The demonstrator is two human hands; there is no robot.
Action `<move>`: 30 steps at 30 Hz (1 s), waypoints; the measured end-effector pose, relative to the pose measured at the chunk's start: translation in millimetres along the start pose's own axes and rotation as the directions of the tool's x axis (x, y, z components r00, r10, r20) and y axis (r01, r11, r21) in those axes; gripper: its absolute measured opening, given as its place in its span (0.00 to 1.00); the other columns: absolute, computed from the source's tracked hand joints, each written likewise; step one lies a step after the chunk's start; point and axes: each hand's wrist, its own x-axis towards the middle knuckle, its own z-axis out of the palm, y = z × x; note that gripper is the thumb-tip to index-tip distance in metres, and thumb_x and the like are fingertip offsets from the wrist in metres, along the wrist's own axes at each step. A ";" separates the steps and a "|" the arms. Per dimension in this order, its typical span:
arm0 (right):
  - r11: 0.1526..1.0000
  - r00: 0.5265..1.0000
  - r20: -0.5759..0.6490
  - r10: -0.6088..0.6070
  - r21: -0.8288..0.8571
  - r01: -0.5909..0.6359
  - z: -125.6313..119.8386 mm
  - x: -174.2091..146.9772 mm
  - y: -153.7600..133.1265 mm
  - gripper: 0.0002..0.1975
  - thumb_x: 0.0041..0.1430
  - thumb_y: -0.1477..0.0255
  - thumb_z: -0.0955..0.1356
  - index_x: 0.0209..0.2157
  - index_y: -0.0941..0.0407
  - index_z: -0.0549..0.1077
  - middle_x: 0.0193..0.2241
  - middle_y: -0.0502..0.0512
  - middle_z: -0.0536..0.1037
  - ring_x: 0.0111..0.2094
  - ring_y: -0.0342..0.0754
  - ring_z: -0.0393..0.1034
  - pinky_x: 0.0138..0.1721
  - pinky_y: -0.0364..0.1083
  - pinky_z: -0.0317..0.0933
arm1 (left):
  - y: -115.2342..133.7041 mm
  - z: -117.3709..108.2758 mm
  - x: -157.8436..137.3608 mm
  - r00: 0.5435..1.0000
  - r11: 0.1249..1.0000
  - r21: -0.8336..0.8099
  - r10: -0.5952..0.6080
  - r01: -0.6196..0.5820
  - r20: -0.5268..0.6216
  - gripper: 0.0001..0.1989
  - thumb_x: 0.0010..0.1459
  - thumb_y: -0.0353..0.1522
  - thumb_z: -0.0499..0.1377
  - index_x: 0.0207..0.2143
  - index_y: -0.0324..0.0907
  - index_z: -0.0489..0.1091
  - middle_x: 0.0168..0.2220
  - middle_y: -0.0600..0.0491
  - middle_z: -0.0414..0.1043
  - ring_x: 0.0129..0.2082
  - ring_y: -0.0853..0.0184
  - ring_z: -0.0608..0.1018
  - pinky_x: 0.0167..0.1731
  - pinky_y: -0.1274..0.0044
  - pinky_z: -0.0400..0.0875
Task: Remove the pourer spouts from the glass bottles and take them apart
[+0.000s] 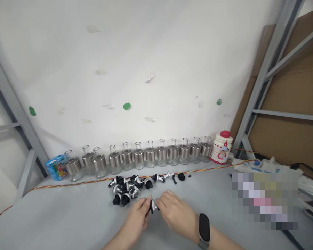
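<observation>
Between my two hands is a silver and black pourer spout (153, 206), held just above the grey table (75, 215). My left hand (138, 215) pinches its black end between thumb and fingers. My right hand (173, 211) has its fingers closed on the other, silver end, most of which they hide. Beyond my left hand lies a pile of similar pourer spouts (125, 188), tangled together. To the right of the pile are a silver spout piece (168, 175), a short black piece (174, 180) and a round black stopper part (181, 176).
A row of glass bottles with metal sleeves (150, 152) stands along the wall. A blue box (56, 168) is at its left end, a cream jar with a red lid (221, 149) at its right. A twisted wire (88, 182) crosses the table. Power strips (266, 166) lie right.
</observation>
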 end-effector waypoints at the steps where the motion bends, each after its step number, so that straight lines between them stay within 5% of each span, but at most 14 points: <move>1: 0.999 1.000 -0.013 -0.027 -0.033 0.027 -0.4 0.3 0.4 0.06 0.53 0.82 0.60 0.30 0.60 0.66 0.25 0.54 0.69 0.28 0.47 0.60 0.34 0.47 0.53 | -0.1 -1.2 1.1 0.993 0.993 -0.054 -0.107 0.109 0.043 0.25 0.39 0.56 0.51 0.17 0.44 0.51 0.10 0.66 0.44 0.09 0.78 0.47 0.10 0.83 0.39; 5: 0.997 0.998 -0.034 -0.060 -0.055 0.058 -2.9 2.0 0.4 0.05 0.55 0.81 0.60 0.31 0.60 0.66 0.25 0.54 0.68 0.28 0.47 0.60 0.33 0.46 0.53 | 1.7 -6.7 4.6 0.963 0.956 -0.151 -0.229 0.250 0.145 0.26 0.38 0.55 0.54 0.14 0.43 0.50 0.09 0.67 0.44 0.07 0.82 0.45 0.08 0.85 0.38; 8: 0.994 0.998 -0.014 0.067 0.090 -0.066 -5.1 3.4 -0.7 0.05 0.53 0.80 0.61 0.29 0.59 0.67 0.26 0.54 0.70 0.30 0.47 0.62 0.35 0.45 0.55 | 3.1 -4.0 5.9 0.981 0.971 -0.167 -0.154 0.172 0.114 0.27 0.35 0.57 0.54 0.15 0.44 0.51 0.08 0.66 0.45 0.06 0.81 0.48 0.06 0.85 0.42; 11: 0.892 0.968 0.072 0.241 0.376 -0.250 -6.7 3.3 -0.4 0.07 0.53 0.78 0.61 0.25 0.58 0.68 0.25 0.52 0.71 0.30 0.45 0.64 0.34 0.42 0.56 | 2.6 2.2 3.8 0.999 0.993 -0.114 -0.014 0.020 0.049 0.28 0.34 0.59 0.52 0.16 0.44 0.53 0.07 0.66 0.46 0.06 0.78 0.51 0.05 0.83 0.50; 14: 0.573 0.902 0.294 0.316 0.699 -0.429 -7.3 2.8 2.9 0.12 0.53 0.73 0.60 0.20 0.58 0.68 0.18 0.49 0.69 0.22 0.42 0.63 0.25 0.40 0.56 | 0.8 4.8 -1.3 0.992 0.991 -0.023 0.128 -0.128 -0.024 0.26 0.39 0.57 0.50 0.18 0.43 0.56 0.09 0.65 0.48 0.08 0.77 0.54 0.07 0.82 0.56; 18: -0.101 0.791 0.601 0.115 0.800 -0.592 -8.8 4.6 10.0 0.10 0.48 0.71 0.63 0.20 0.61 0.70 0.13 0.48 0.67 0.12 0.38 0.57 0.15 0.38 0.51 | 1.4 2.8 -8.9 0.963 0.957 0.115 0.270 -0.267 -0.012 0.21 0.50 0.51 0.47 0.21 0.42 0.58 0.13 0.63 0.53 0.12 0.75 0.60 0.13 0.82 0.59; 21: -0.315 0.771 0.634 -0.065 0.719 -0.619 -9.9 5.6 13.9 0.10 0.46 0.70 0.63 0.22 0.63 0.72 0.11 0.47 0.66 0.11 0.38 0.55 0.14 0.38 0.47 | 4.5 0.2 -10.7 0.936 0.919 0.178 0.349 -0.351 0.039 0.19 0.52 0.48 0.47 0.22 0.42 0.59 0.14 0.61 0.57 0.16 0.73 0.64 0.18 0.81 0.61; 23: -0.225 0.773 0.633 -0.032 0.749 -0.623 -9.2 4.2 14.3 0.11 0.47 0.70 0.63 0.23 0.62 0.72 0.11 0.47 0.64 0.11 0.38 0.54 0.15 0.38 0.49 | 7.7 -5.4 -7.5 0.936 0.919 0.188 0.353 -0.348 0.008 0.20 0.51 0.48 0.48 0.22 0.42 0.60 0.14 0.61 0.58 0.16 0.73 0.64 0.18 0.81 0.61; 26: 0.277 0.850 0.461 0.254 0.807 -0.521 -5.8 -0.3 13.3 0.10 0.51 0.71 0.62 0.25 0.60 0.72 0.18 0.50 0.68 0.20 0.41 0.61 0.24 0.40 0.56 | 16.7 -24.3 2.8 0.943 0.957 0.123 0.280 -0.261 -0.181 0.22 0.47 0.52 0.49 0.23 0.42 0.61 0.11 0.64 0.53 0.12 0.74 0.60 0.12 0.82 0.57; 28: 0.602 0.895 0.267 0.358 0.667 -0.439 -1.8 -2.9 13.4 0.09 0.52 0.75 0.60 0.26 0.58 0.72 0.24 0.53 0.70 0.29 0.45 0.64 0.33 0.43 0.58 | 25.2 -39.1 8.9 0.919 0.962 0.028 0.268 -0.272 -0.288 0.23 0.43 0.54 0.51 0.20 0.43 0.58 0.09 0.65 0.49 0.09 0.75 0.56 0.11 0.82 0.56; 30: 0.735 0.905 0.179 0.385 0.533 -0.418 3.1 -4.0 14.7 0.11 0.53 0.79 0.59 0.30 0.57 0.72 0.29 0.54 0.70 0.35 0.47 0.64 0.39 0.44 0.57 | 32.9 -48.1 11.1 0.915 0.953 -0.065 0.262 -0.294 -0.307 0.23 0.44 0.53 0.50 0.17 0.43 0.54 0.08 0.65 0.47 0.08 0.76 0.54 0.10 0.82 0.55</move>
